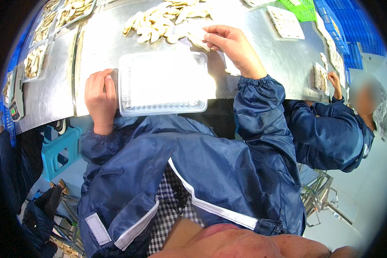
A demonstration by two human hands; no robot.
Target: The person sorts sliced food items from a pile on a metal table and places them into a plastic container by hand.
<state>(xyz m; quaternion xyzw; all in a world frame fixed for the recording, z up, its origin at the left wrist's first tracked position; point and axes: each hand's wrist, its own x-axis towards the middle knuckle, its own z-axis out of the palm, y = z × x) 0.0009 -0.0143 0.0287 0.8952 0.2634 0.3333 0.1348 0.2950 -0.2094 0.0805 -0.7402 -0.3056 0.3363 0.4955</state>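
Note:
A clear rectangular plastic tray (pixel 163 111) lies at the near edge of the metal table, with strong glare over its inside. Beside its left rim rests my left hand (pixel 100 101), fingers loosely bent with nothing in them; whether it touches the rim is hard to tell. Beyond the tray's far right corner, my right hand (pixel 234 47) pinches a pale slice (pixel 198 42), which looks like sliced mushroom, between thumb and forefinger. That slice is at the near right edge of a loose pile of similar slices (pixel 159 23).
Filled trays (pixel 33 62) stand at the left near a scale (pixel 17 99). Another filled tray (pixel 286 22), a green basket (pixel 300 8) and blue crates (pixel 352 26) are at the right. A co-worker (pixel 331 129) sits to my right. A teal stool (pixel 60 152) stands lower left.

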